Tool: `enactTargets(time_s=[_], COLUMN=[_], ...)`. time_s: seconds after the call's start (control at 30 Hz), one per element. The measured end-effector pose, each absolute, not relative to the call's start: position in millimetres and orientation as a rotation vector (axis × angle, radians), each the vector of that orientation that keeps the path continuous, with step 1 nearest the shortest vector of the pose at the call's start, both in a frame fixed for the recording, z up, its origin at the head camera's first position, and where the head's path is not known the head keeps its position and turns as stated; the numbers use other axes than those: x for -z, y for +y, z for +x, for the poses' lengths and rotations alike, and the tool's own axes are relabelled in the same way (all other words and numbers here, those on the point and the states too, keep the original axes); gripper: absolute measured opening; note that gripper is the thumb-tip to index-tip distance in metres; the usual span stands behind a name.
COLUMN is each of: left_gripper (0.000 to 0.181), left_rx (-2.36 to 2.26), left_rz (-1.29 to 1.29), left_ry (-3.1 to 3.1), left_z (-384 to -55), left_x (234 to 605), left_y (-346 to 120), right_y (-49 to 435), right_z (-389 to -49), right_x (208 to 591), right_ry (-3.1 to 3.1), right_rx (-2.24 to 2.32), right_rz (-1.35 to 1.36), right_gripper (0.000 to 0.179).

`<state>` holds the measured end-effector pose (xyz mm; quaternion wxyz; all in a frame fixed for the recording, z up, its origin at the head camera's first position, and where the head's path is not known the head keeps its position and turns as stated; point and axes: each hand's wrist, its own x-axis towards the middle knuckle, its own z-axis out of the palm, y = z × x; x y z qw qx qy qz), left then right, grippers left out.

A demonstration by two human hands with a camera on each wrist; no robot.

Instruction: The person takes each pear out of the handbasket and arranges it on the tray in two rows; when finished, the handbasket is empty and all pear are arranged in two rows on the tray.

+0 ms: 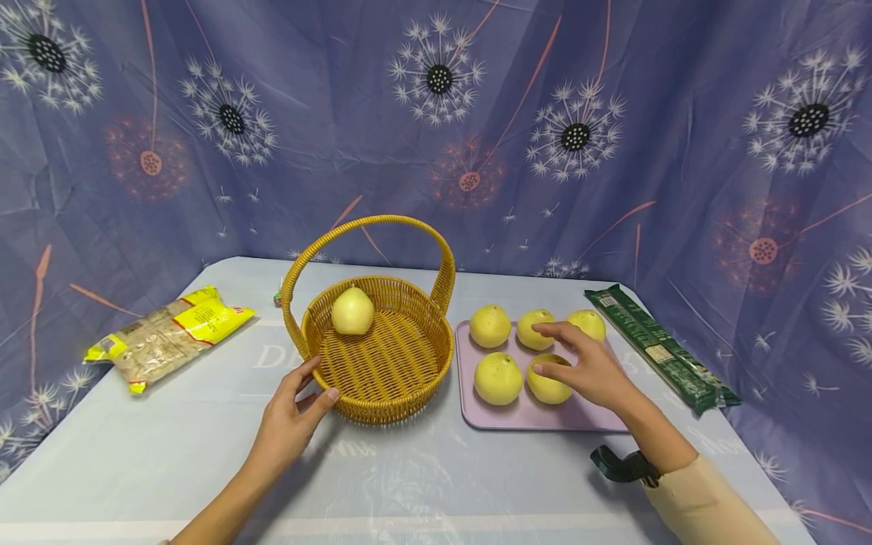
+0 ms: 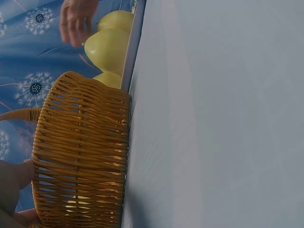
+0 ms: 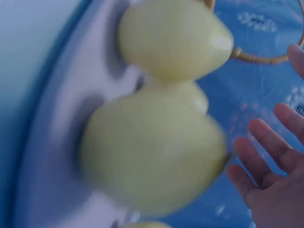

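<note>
A round woven basket (image 1: pixel 381 409) with a tall arched handle stands mid-table, one yellow-green pear (image 1: pixel 353 311) inside at its left. My left hand (image 1: pixel 289 412) holds the basket's near-left rim by thumb and fingers; the left wrist view shows the fingertips (image 2: pixel 26 173) at the rim. To the right, several pears lie on a pink tray (image 1: pixel 545 420). My right hand (image 1: pixel 589 367) hovers over the front right pear (image 1: pixel 547 382), fingers spread and thumb apart. In the right wrist view the hand (image 3: pixel 275 175) is beside a blurred pear (image 3: pixel 154 152), with nothing in its grasp.
A yellow and clear food bag (image 1: pixel 173 333) lies at the table's left. On the right, beyond the tray, is a long green packet (image 1: pixel 661 348). A dandelion-print curtain (image 1: pixel 341 136) hangs behind the table. My right wrist wears a dark green band (image 1: pixel 623 465).
</note>
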<state>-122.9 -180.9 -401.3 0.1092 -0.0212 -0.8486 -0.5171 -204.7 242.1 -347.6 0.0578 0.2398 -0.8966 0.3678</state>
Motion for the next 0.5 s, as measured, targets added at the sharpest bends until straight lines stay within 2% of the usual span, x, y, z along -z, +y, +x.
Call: enactTargets(time_s=[0.5], left_gripper=[0.062], left_rx=[1.516], left_rz=[-0.063], left_ry=[-2.494], left_z=[-122.6], left_x=[401.9], left_y=[-181.3], right_y=[134.0], right_z=[-217.0], right_x=[299.7], right_ry=[-2.666], right_rx=[-1.176], right_rz=[1.065], right_gripper=[0.058])
